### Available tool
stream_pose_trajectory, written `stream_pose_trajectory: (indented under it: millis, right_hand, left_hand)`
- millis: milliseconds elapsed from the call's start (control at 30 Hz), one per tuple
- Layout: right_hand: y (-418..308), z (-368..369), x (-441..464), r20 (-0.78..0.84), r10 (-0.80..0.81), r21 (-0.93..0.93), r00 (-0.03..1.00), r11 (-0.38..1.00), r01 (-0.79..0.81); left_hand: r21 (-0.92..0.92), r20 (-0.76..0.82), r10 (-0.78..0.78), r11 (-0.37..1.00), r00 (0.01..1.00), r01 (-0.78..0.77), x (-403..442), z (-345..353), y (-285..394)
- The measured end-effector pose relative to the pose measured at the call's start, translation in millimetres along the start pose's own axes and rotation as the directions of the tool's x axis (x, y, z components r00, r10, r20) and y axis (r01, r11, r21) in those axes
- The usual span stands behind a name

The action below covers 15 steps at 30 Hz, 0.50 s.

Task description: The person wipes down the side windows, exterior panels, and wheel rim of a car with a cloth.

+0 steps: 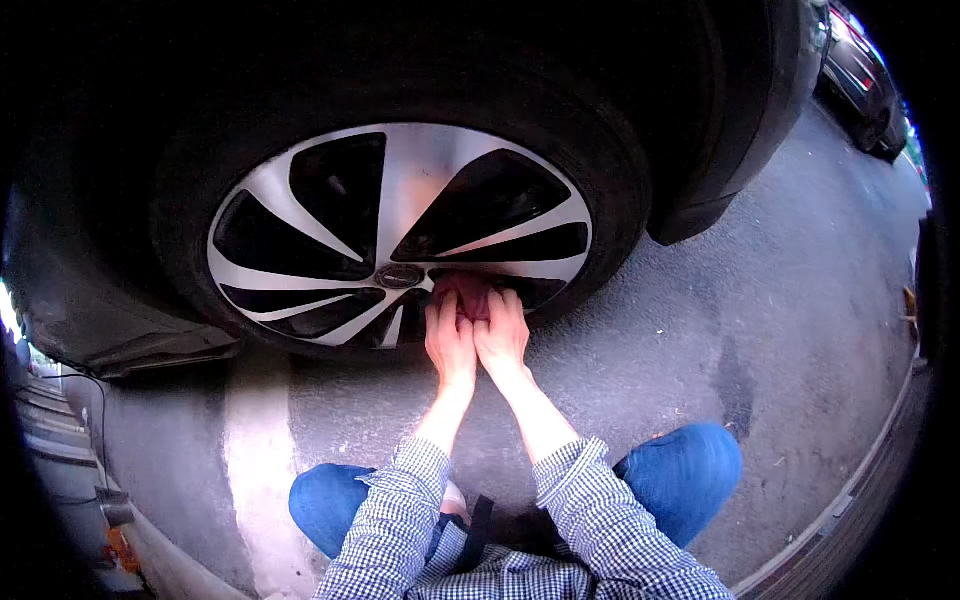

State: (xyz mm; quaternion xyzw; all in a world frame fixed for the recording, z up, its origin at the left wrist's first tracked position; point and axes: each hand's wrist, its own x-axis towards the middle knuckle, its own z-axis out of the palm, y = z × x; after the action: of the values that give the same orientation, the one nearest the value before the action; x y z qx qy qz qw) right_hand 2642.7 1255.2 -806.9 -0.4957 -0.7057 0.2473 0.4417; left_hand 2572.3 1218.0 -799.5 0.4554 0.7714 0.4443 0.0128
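Observation:
Both hands are together at the lower right of a car wheel. My left hand and my right hand have their fingers curled into a dark reddish cloth, bunched between them against the spokes. The alloy rim is silver with black gaps, and a round centre cap sits just up and left of the cloth. Around the rim runs the black tyre. Fingertips are partly hidden in the folds of cloth.
Dark car bodywork overhangs the wheel. Grey pavement with a pale painted stripe lies below. Another dark car stands at the far upper right. A dark cable hangs at the left edge. My bent knees are on either side.

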Motion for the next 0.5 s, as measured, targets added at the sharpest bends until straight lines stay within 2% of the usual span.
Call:
stream_pose_trajectory:
  millis: [33,100,167,233,267,367,400,433,467,500]
  right_hand:
    - [1,-5,-1,-0.032,0.005,0.059,0.999,0.998,-0.003]
    - [14,-14,-4,-0.238,-0.01,0.172,0.971,0.984,0.052]
    - [32,-31,12,-0.435,-0.033,0.107,0.9,0.99,0.089]
    - [53,-46,27,-0.47,0.005,0.02,0.882,1.0,0.005]
    - [62,-47,31,-0.454,-0.012,-0.033,0.891,0.999,-0.004]
    - [66,-39,18,-0.423,0.13,0.049,0.897,0.991,-0.121]
    - [66,-39,8,-0.303,0.339,0.105,0.891,0.941,-0.322]
    - [75,-33,-8,-0.217,0.401,0.027,0.89,0.914,-0.406]
    - [85,-18,-25,-0.251,0.266,-0.063,0.931,0.955,-0.29]
    - [81,-15,-36,-0.067,0.352,-0.041,0.934,0.934,-0.355]
  left_hand:
    - [-0.034,-0.032,0.018,0.999,0.999,-0.019,-2,4,4]
    - [-0.085,-0.079,0.147,0.985,0.986,-0.153,-7,15,17]
    - [0.015,0.076,0.248,0.968,0.966,-0.249,0,28,43]
    - [-0.04,0.226,0.229,0.973,0.947,-0.226,8,37,77]
    - [-0.015,0.206,0.269,0.962,0.941,-0.272,9,44,83]
    - [0.052,0.325,0.39,0.902,0.861,-0.428,1,54,65]
    - [0.113,0.446,0.344,0.894,0.826,-0.433,-4,53,61]
    - [0.116,0.49,0.299,0.909,0.819,-0.401,-12,57,45]
    - [0.153,0.478,0.175,0.948,0.861,-0.278,-22,58,28]
    - [0.188,0.464,0.051,0.97,0.884,-0.155,-30,54,14]
